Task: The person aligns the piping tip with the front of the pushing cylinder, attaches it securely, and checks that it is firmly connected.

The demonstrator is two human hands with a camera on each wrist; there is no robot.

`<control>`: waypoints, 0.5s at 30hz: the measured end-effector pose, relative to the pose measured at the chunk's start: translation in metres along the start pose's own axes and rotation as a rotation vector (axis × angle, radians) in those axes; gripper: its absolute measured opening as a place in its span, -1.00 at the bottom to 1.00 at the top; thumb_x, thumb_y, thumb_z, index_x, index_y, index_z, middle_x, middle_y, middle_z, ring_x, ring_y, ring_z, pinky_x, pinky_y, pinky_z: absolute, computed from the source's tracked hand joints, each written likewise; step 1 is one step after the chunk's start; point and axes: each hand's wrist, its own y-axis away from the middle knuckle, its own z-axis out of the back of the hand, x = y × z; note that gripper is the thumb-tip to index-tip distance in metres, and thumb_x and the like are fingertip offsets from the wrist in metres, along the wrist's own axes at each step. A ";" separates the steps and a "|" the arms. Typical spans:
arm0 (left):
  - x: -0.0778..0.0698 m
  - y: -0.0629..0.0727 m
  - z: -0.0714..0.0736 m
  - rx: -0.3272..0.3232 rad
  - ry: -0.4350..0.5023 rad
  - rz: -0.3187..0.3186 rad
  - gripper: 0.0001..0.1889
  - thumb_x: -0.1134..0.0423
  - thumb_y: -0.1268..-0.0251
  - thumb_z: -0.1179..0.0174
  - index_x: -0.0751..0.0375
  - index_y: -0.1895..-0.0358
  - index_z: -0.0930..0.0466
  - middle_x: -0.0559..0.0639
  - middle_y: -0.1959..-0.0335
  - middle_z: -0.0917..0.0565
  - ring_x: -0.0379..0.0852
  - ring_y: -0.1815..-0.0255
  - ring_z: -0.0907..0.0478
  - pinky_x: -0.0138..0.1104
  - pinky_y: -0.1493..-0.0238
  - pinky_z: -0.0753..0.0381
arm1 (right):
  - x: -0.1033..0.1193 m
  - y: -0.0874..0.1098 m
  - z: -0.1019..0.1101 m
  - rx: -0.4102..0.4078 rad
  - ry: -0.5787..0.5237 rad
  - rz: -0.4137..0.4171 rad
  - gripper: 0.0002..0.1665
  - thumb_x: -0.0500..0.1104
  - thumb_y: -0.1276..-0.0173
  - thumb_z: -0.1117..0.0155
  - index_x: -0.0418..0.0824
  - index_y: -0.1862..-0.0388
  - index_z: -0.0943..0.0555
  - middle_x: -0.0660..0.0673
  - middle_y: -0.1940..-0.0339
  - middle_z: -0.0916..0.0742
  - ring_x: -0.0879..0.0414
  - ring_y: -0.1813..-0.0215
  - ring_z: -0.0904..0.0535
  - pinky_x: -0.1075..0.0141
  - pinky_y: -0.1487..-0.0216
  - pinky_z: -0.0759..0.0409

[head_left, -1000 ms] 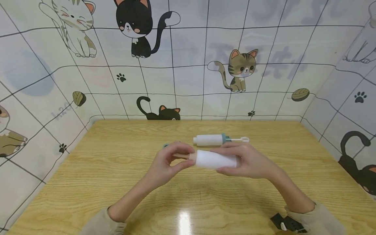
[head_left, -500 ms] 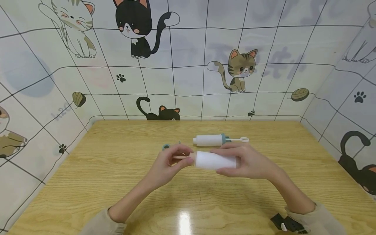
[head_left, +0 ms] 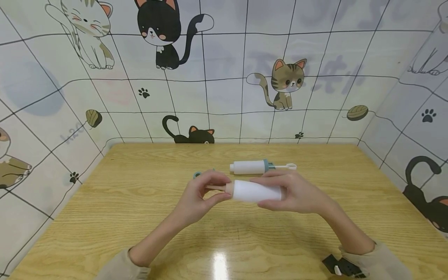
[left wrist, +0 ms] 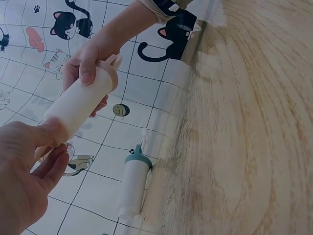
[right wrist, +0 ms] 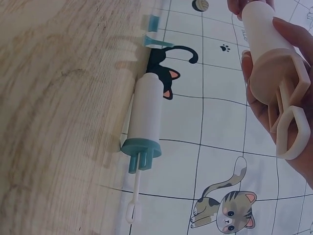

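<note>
A white plunger-type tube [head_left: 257, 191] with a beige neck [head_left: 229, 189] lies level between both hands above the table. My left hand [head_left: 201, 199] pinches the neck between thumb and fingers; a thin beige rod [head_left: 215, 187] shows inside the curl of that hand. My right hand [head_left: 301, 192] grips the opposite end, fingers and thumb around it. In the right wrist view that end carries a beige collar [right wrist: 269, 73] and a pale loop handle [right wrist: 293, 132]. Behind the hands lies a similar white tube [head_left: 248, 167] with a teal collar [head_left: 267, 165] and white loop handle [head_left: 290, 166].
A small teal ring-shaped piece [head_left: 197, 175] lies behind my left hand, partly hidden. The wooden table [head_left: 175, 249] meets a cat-printed wall cloth [head_left: 224, 97] at the back. A black object [head_left: 344, 266] sits beside the right sleeve.
The hands and tube stay almost in place. My left fingers shift slightly at the neck, and more of its beige surface shows now.
</note>
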 end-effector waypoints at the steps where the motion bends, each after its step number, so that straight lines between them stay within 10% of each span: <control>1: 0.000 0.000 0.000 0.001 -0.001 -0.014 -0.64 0.58 -0.15 -0.39 0.32 -0.01 -0.59 0.16 0.07 -0.66 0.01 0.03 -0.66 -0.13 0.01 -0.73 | 0.000 0.000 0.000 -0.002 -0.003 0.003 -0.43 -0.15 -0.20 -0.56 -0.13 -0.22 -0.68 -0.04 -0.01 -0.73 0.17 0.18 -0.60 0.33 0.33 -0.67; 15: -0.002 0.001 0.000 -0.017 0.007 0.108 -0.76 0.45 -0.35 -0.29 0.24 -0.04 -0.61 0.09 0.06 -0.67 0.00 0.00 -0.65 -0.14 0.01 -0.73 | 0.001 -0.001 -0.001 -0.017 0.003 0.025 -0.43 -0.13 -0.19 -0.57 -0.12 -0.21 -0.68 -0.01 0.01 -0.73 0.18 0.19 -0.59 0.34 0.34 -0.66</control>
